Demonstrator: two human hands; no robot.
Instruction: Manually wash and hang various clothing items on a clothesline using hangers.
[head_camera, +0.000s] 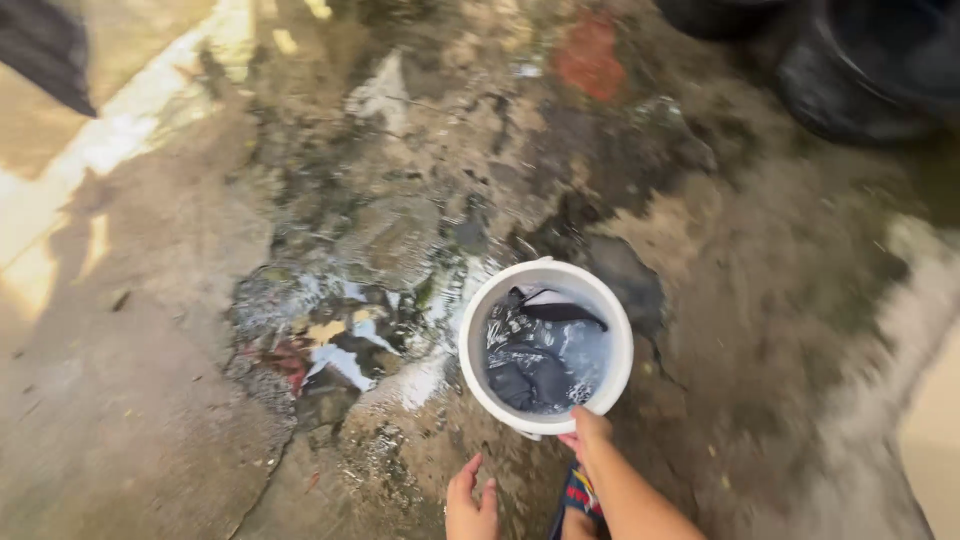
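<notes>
gripping white bucket (547, 345) rim w/ right hand (588, 432), dark cloth (535, 365) soaking inside, left hand (470, 505) released, wet concrete floor (330, 200)

No packages, labels, signs or screens show anywhere in this view.

The bucket (546, 348) appeared to be smooth white plastic with a matt rim. It held dark, soaked cloth (535, 365) under glossy water. The floor (150, 400) looked like rough, stained concrete, matt where dry and shining where the puddle (340, 330) lay. The dark tub (870, 70) showed a dull sheen, seemingly plastic.
</notes>
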